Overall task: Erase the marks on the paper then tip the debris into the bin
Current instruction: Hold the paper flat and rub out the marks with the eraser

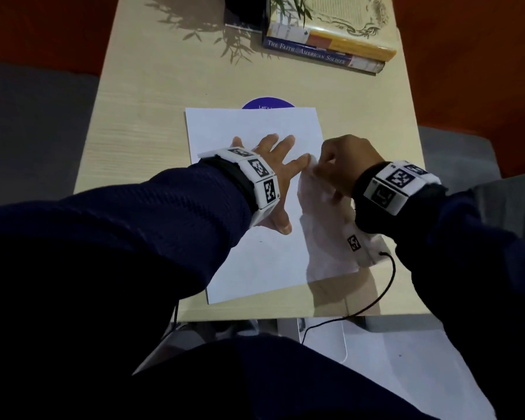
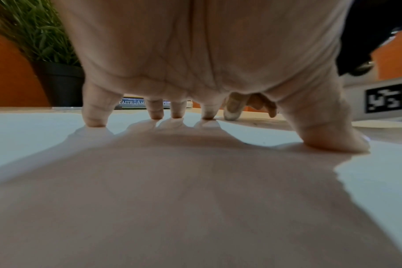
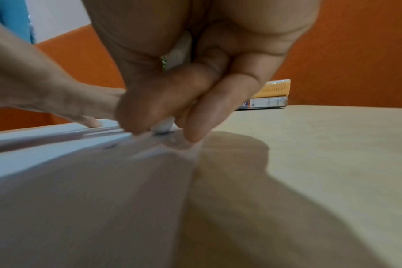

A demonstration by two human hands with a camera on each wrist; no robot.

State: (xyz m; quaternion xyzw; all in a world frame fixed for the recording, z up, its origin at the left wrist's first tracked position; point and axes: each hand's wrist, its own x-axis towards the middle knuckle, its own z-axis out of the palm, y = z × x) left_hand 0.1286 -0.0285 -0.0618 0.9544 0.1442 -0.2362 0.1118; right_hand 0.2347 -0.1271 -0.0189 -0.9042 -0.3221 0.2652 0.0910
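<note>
- 2 hands work on 1 sheet of paper (image 1: 255, 183) that lies flat on the bench (image 1: 140, 122).
- Its long side runs away from the person, so the sheet points front to back.
- The left hand (image 1: 273, 165) lies flat on the middle of the sheet, fingers spread wide, pressing it down.
- The right hand (image 1: 340, 165) is curled tight round a small white eraser (image 3: 164, 126).
- That eraser tip touches the paper at its right edge, just beside the left hand's fingertips.
- So the right hand is the nearer one for rubbing there.
- I cannot see the bin, and the marks are too faint to tell.
</note>
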